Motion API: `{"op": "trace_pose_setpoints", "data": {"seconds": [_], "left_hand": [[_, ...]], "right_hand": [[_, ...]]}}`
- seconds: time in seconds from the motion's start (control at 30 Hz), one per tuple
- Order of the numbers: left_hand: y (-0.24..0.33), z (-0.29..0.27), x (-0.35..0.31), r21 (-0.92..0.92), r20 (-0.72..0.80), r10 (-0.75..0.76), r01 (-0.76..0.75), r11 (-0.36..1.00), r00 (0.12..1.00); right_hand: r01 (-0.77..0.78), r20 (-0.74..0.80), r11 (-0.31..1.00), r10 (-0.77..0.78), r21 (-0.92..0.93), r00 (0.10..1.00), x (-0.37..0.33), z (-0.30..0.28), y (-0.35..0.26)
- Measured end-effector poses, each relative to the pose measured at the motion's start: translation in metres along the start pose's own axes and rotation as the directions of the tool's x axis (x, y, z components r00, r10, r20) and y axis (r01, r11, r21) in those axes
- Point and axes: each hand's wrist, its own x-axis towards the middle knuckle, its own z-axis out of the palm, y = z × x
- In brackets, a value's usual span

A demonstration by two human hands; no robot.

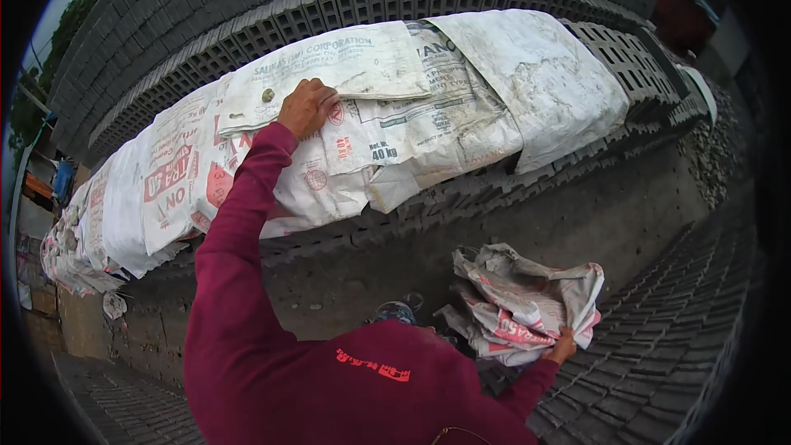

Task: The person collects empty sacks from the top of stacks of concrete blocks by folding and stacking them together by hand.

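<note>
My left hand [306, 107] reaches forward, its fingers curled closed over the edge of a flat, folded whitish cement sack [362, 58]. That sack lies on top of a long row of hollow concrete blocks, among other sacks that cover the row. Under my hand is a printed white sack [305, 173] with red markings, draped over the row's near side. Low on the right, my right hand [563, 348] grips a crumpled bunch of empty cement sacks [527, 297], dirty white with red print. The bunch hangs beside my body, above the ground.
Behind the covered row stand taller stacks of grey hollow blocks [329, 4]. More grey blocks [659, 346] are stacked close on my right. A strip of dirt ground [643, 206] runs between, with gravel [710, 148] at its far right end.
</note>
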Motion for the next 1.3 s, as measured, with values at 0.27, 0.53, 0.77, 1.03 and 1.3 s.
{"op": "trace_pose_setpoints", "data": {"seconds": [0.27, 0.53, 0.77, 1.03, 1.3], "left_hand": [[-0.053, -0.054, 0.196, -0.013, -0.410, -0.306, 0.330, 0.944, 0.859], [0.099, -0.052, 0.432, 0.062, -0.496, 0.050, -0.022, 0.998, 0.867], [0.291, -0.068, 0.504, 0.226, -0.509, 0.195, -0.089, 0.970, 0.838], [0.372, -0.172, 0.463, -0.154, -0.640, -0.204, 0.136, 0.979, 0.741], [0.194, -0.069, 0.473, 0.305, -0.559, 0.157, 0.026, 0.952, 0.814]], "right_hand": [[0.031, -0.117, 0.998, -0.024, 0.060, 0.993, 0.049, -0.001, -0.015], [-0.014, -0.169, 1.000, 0.018, 0.022, 0.985, 0.135, 0.008, -0.028], [0.014, -0.213, 1.000, -0.011, 0.017, 0.977, 0.184, 0.021, -0.055], [0.054, -0.194, 0.998, -0.050, 0.016, 0.980, 0.199, 0.038, -0.072], [0.096, -0.155, 0.995, -0.093, 0.012, 0.984, 0.206, 0.051, -0.078]]}}
